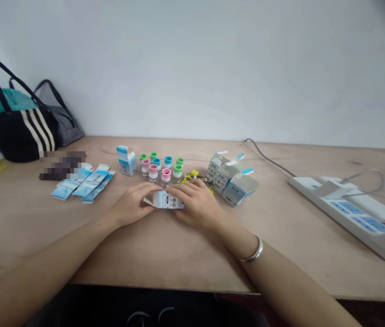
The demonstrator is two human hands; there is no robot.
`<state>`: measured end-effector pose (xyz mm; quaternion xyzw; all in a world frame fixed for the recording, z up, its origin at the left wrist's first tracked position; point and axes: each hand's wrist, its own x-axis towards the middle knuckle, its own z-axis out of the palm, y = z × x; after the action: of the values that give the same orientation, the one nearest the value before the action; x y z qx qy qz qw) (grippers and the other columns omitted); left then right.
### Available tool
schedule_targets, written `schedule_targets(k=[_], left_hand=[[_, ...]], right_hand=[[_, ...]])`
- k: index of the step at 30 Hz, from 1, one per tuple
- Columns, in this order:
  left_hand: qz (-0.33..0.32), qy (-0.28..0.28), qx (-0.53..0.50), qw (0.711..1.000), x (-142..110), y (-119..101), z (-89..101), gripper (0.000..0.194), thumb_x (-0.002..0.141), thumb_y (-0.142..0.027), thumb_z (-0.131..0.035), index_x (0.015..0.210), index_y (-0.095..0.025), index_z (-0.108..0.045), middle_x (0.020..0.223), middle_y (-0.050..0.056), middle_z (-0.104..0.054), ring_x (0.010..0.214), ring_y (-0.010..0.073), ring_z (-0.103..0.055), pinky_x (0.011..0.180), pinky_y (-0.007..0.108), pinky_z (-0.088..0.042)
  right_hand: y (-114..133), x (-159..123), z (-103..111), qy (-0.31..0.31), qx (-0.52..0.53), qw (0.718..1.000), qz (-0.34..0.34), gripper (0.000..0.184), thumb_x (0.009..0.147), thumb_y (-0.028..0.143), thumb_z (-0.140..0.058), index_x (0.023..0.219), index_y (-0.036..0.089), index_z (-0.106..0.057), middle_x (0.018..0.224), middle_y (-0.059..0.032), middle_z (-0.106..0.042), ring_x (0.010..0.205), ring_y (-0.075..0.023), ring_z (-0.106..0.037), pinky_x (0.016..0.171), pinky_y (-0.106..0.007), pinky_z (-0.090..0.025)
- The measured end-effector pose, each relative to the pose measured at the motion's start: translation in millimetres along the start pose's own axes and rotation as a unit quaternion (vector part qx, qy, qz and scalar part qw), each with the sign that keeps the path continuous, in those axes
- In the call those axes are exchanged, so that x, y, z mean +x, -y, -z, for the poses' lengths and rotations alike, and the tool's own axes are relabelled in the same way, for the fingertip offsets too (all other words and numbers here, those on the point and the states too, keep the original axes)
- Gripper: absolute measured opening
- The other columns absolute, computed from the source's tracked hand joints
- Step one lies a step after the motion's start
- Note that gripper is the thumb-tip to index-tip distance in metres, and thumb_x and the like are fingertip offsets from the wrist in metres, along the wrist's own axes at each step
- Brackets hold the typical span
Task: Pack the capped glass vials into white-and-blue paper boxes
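Note:
A small blue and white carton [169, 200] lies on its side between my hands, just above or on the table. My left hand [134, 203] grips its left end, where a flap stands out. Across its right end lie the fingers of my right hand [197, 204], thumb below. Just beyond are several small clear bottles [153, 172] with pink, blue and green caps. Right of these sit yellow and metallic pieces [194, 175], partly hidden by my right hand. Several cartons with raised flaps [238, 186] stand to the right.
Flattened cartons [92, 184] lie at left, with an upright carton [127, 163] behind them. A dark, partly pixelated item [61, 170] lies near a black striped bag [18, 131]. On the right, a white power strip [345, 209] trails a grey cable [270, 159]. The wall closes off the back.

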<state>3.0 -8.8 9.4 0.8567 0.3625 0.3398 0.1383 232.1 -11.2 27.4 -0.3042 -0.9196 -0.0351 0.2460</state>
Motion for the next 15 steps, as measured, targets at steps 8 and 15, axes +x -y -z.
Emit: schedule_targets(k=[8, 15], left_hand=[[-0.021, 0.054, 0.02, 0.998, -6.4, -1.7, 0.4, 0.05, 0.068, -0.007, -0.058, 0.115, -0.022, -0.05, 0.128, 0.009, -0.049, 0.118, 0.0247, -0.05, 0.099, 0.039, -0.044], [0.087, 0.054, -0.045, 0.994, -11.8, 1.0, 5.2, 0.06, 0.07, -0.027, -0.066, 0.124, -0.022, -0.04, 0.113, 0.007, -0.062, 0.102, 0.0228, -0.061, 0.082, 0.033, -0.051]], right_hand=[[-8.1, -3.0, 8.7, 0.037, 0.162, 0.986, -0.005, 0.03, 0.076, 0.031, -0.063, 0.104, 0.021, -0.059, 0.122, -0.0114, -0.052, 0.107, -0.0246, -0.054, 0.089, -0.039, -0.043], [-8.2, -2.5, 1.0, 0.047, 0.179, 0.981, -0.065, 0.024, 0.069, 0.026, -0.067, 0.082, 0.02, -0.047, 0.088, -0.0037, -0.059, 0.076, -0.0173, -0.054, 0.068, -0.029, -0.042]])
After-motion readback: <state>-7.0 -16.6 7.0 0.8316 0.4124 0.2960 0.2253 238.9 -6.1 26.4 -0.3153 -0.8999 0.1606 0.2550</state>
